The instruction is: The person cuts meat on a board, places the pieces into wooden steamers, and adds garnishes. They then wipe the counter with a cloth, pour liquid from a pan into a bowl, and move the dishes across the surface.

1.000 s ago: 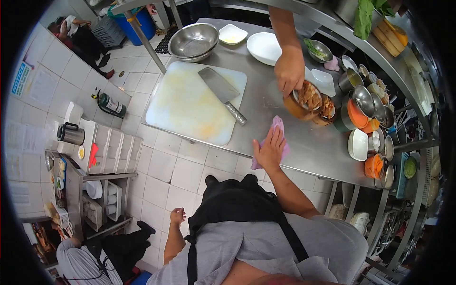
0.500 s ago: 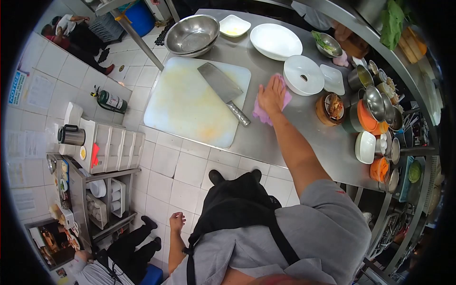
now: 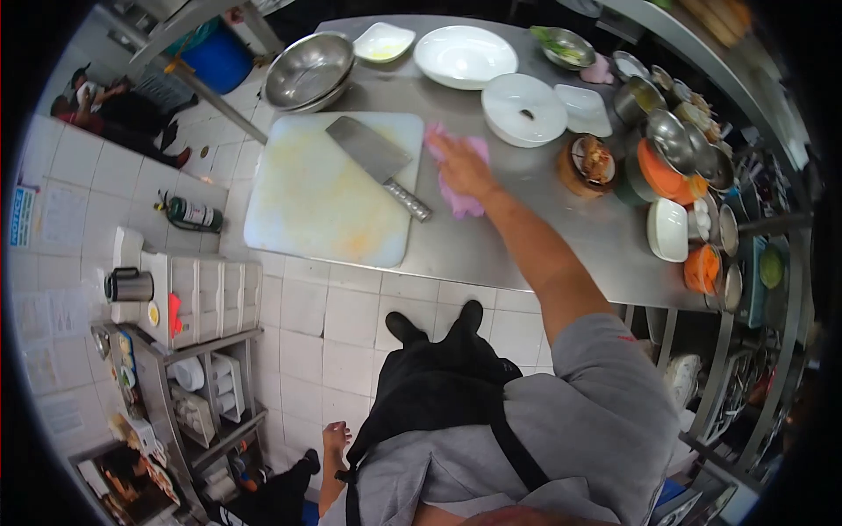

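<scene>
- right hand [image 3: 465, 168] is on top of the pink cloth [image 3: 462, 206]; can't tell if it's gripping it or just pressing down
- cloth's on the steel table [image 3: 526, 215], between the cutting board [image 3: 307, 193] and the white bowl [image 3: 524, 105]
- cleaver [image 3: 373, 151] lies on the board; handle pokes past the edge
- left hand [image 3: 336, 436] hangs over the floor, loosely curled; nothing visible in it

The right hand [image 3: 465, 168], fingers outstretched, lies on a pink cloth [image 3: 462, 203] on the bench [image 3: 517, 210]. Just left, a board [image 3: 303, 206] reaches the bench's near edge; a cleaver [image 3: 367, 149] lies across it, handle overhanging the board's right edge. Steel bowls [image 3: 307, 70] fill the far left corner. The left hand [image 3: 336, 437] hangs off the bench, loosely curled.
</scene>
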`<state>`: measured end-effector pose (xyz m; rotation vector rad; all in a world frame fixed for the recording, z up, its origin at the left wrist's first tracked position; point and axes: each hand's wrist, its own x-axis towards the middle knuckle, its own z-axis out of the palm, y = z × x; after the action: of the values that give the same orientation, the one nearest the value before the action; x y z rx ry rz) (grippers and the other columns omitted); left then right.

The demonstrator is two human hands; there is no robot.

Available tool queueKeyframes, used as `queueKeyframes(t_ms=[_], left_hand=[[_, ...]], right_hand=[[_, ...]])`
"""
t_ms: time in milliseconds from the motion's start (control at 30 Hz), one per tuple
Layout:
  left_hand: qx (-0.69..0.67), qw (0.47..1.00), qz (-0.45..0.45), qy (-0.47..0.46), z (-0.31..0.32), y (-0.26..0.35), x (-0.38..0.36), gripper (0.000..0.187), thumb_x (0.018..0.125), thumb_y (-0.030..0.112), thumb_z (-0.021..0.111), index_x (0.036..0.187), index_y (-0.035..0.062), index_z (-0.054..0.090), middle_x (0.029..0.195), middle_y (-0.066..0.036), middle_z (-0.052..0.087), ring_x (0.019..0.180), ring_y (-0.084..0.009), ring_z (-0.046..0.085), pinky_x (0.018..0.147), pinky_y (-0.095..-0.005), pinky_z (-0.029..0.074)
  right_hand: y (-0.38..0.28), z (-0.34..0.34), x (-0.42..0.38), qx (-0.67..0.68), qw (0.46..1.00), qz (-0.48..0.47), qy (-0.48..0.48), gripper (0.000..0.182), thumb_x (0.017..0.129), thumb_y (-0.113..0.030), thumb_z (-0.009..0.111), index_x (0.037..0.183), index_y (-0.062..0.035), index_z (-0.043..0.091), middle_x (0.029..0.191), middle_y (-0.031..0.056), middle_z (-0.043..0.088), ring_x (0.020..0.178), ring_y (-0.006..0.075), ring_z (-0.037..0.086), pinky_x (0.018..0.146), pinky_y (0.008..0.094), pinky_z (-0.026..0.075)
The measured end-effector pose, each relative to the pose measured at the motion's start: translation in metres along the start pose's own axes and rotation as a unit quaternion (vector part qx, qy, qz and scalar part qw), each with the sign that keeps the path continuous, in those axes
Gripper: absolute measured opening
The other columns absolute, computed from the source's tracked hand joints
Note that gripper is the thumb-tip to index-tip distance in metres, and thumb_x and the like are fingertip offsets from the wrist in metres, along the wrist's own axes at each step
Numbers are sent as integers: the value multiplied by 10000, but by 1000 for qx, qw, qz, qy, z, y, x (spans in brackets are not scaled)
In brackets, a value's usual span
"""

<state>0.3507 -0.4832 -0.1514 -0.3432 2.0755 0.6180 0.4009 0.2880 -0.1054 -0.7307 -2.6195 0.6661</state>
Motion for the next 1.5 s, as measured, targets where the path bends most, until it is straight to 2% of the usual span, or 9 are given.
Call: queueKeyframes(t_ms=[133,400,567,867,1167,1233,1333,1433,1500], left_hand=[[20,998,52,-23,-3,25,25,297,973,286,657,1145,47,616,840,-86,693,651,-208,678,557,-352,506],[20,988,152,-23,16,118,77,260,996,245,649,1150,35,643,887,-89,715,731,-179,696,586,-317,522],[101,953,219,-186,56,195,46,308,1016,292,652,1178,30,670,986,-86,743,823,-170,705,668,-305,550],[194,736,485,-432,232,430,-111,329,1053,262,616,1272,19,649,1091,-55,728,840,-119,667,732,-277,546],[229,629,702,-243,364,595,-189,341,959,180,704,1268,41,659,1081,-114,725,913,-208,674,826,-362,553],[281,466,837,-67,389,635,-191,403,923,167,711,1313,90,645,1205,-146,702,1111,-303,649,959,-447,508],[323,494,805,-55,430,687,-204,442,937,217,672,1368,139,617,1375,-149,627,1316,-339,532,1061,-542,417],[367,419,829,39,476,732,-184,463,975,343,612,1419,215,586,1443,-113,578,1370,-308,484,1104,-605,358],[429,332,840,-4,503,763,-167,440,983,438,563,1372,245,631,1430,-81,580,1399,-298,452,1144,-643,293]], right_hand=[[5,-25,-50,-13,999,-13,27,540,971,-154,529,1509,-160,480,1525,128,509,1463,296,404,1233,495,260],[23,-63,-177,-113,948,236,182,479,956,-152,545,1433,-107,543,1496,84,535,1443,277,420,1222,504,266],[28,-97,-292,-149,905,314,245,514,934,-145,562,1439,-58,522,1497,108,531,1427,308,430,1166,546,307],[52,-128,-351,-257,815,435,283,517,950,-185,554,1445,-41,506,1525,104,508,1434,318,412,1167,560,293],[44,-140,-348,-247,827,429,266,442,941,-241,580,1357,-94,589,1521,130,485,1436,349,388,1153,605,290],[40,-143,-345,-255,824,431,264,424,940,-250,588,1333,-90,606,1515,132,488,1430,347,394,1147,612,293],[28,-153,-330,-302,815,436,233,423,932,-250,612,1321,-85,622,1509,137,492,1408,362,406,1142,622,285],[17,-150,-291,-246,837,403,276,425,946,-217,621,1342,-64,601,1504,192,479,1293,398,517,1086,587,391],[26,-139,-258,196,802,460,326,526,1009,-195,581,1499,-57,448,1524,225,446,1066,370,656,946,493,532]])
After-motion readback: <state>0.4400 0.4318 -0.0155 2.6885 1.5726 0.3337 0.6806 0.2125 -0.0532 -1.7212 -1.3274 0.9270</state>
